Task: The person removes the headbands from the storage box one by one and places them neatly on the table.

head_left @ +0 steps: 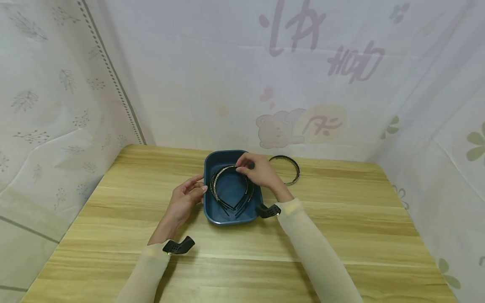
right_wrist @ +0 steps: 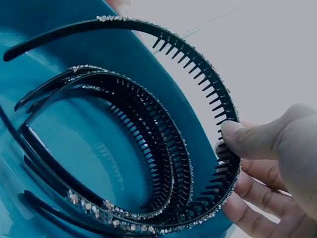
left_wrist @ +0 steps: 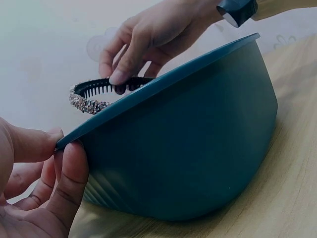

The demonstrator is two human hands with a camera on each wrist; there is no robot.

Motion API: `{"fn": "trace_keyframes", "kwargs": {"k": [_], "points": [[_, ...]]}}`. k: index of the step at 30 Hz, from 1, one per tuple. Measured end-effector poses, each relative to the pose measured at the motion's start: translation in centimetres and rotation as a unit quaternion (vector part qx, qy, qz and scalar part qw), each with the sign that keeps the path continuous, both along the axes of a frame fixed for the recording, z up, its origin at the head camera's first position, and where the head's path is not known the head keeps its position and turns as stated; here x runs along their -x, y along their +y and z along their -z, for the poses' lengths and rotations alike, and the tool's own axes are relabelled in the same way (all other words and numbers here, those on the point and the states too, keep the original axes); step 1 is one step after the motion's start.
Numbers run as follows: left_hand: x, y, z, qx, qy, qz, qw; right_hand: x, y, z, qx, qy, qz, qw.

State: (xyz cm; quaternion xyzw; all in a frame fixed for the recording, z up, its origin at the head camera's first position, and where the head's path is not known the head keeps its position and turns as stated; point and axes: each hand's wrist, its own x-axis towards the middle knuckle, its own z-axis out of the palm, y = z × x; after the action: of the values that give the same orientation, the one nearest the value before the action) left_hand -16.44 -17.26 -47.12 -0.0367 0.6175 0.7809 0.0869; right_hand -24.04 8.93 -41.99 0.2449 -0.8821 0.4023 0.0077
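Note:
A blue plastic basin (head_left: 232,219) stands on the table with several black, glittery headbands (right_wrist: 168,134) lying inside it. My left hand (head_left: 185,200) pinches the basin's left rim between thumb and fingers, as the left wrist view shows close up. Over the basin's far right part, my right hand (head_left: 258,170) pinches the top of one toothed headband (right_wrist: 225,106) between thumb and fingers. That headband is raised above the others in the right wrist view, its glittery outer edge turned outward. Its far part is hidden behind the rim in the left wrist view.
Another black toothed headband (head_left: 297,168) lies on the wooden table (head_left: 341,219) to the right of the basin, partly behind my right hand. A printed cloth (head_left: 212,75) hangs behind the table, with more patterned cloth at both sides.

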Motion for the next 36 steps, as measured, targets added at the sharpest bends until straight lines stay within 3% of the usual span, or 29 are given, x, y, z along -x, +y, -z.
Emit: {"fn": "trace_keyframes", "kwargs": {"k": [16, 25, 32, 36], "points": [[0.0, 0.0, -0.2, 0.006, -0.009, 0.003, 0.9999, -1.0, 2.0, -0.1, 0.092, 0.013, 0.05, 0.9944], [0.0, 0.0, -0.2, 0.009, -0.006, 0.005, 0.9999, -1.2, 3.6, -0.5, 0.113, 0.024, 0.098, 0.9884], [0.0, 0.0, -0.2, 0.011, -0.006, 0.006, 0.9999, -1.4, 5.2, -0.5, 0.11, -0.002, 0.141, 0.9838], [0.0, 0.0, -0.1, 0.009, -0.005, 0.007, 0.9999, -1.3, 6.0, -0.4, 0.12, -0.006, 0.146, 0.9819]]}}
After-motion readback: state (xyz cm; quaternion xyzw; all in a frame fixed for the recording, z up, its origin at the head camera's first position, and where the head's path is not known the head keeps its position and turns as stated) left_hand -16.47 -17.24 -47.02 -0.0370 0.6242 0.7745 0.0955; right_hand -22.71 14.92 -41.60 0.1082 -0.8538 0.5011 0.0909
